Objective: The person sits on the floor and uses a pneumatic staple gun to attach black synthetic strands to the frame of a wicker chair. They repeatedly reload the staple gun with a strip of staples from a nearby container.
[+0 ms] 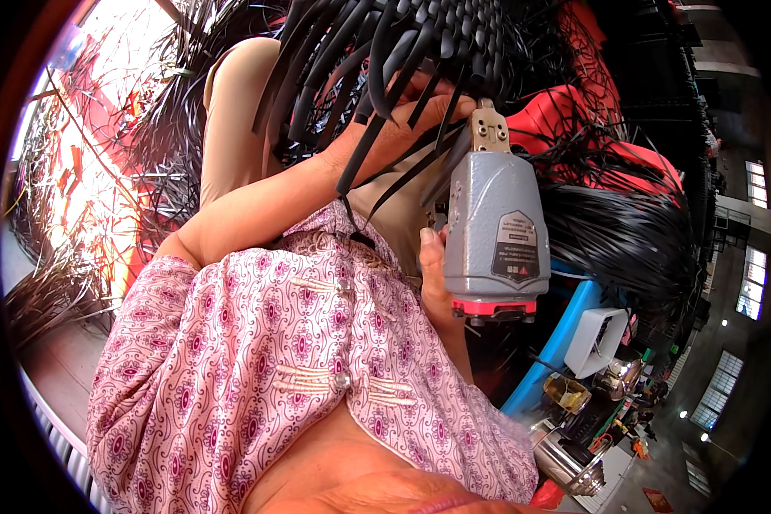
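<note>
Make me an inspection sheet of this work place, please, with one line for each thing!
Surface: what bears the work is hidden; a beige trouser leg shows beside it.
Job's things: black woven piece with loose ends; grey tool, its nose near the weave.
Clutter: loose black strips on both sides; white container at lower right.
Hands: left hand among the strip ends, grip partly hidden; right hand holds the tool, fingers mostly hidden.
Cables: none I can tell for sure.
Surroundings: bright windows at far right.
</note>
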The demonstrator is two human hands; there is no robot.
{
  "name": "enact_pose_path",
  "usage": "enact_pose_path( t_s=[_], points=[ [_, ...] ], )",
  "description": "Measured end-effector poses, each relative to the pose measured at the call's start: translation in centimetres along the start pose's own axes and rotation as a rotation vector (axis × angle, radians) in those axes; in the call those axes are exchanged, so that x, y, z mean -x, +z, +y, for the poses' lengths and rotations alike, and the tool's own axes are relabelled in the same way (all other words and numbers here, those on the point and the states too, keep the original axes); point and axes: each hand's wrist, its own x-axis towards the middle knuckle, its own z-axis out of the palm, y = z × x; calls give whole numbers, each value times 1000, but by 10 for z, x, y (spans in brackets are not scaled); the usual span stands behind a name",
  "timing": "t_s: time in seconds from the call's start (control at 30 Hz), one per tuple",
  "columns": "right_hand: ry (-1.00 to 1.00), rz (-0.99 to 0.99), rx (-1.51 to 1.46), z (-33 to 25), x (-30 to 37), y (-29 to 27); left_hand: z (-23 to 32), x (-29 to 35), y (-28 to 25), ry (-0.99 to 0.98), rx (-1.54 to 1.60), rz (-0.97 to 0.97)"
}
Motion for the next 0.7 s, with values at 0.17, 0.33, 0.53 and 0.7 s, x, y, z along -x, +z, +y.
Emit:
enact_pose_path(
  t_s=[0.17,0.33,0.53,0.7],
  points=[
    [79,11,19,-8,3,1,-25,-5,-4,249,-381,-110],
    [770,-60,-526,-32,-19,-4,-16,0,-9,213,-368,-86],
    [698,9,-496,-23,-14,1,-8,-8,-4,236,-357,-142],
    [486,-40,-482,-16,-7,6,7,-6,-4,257,-503,-67]
  ],
)
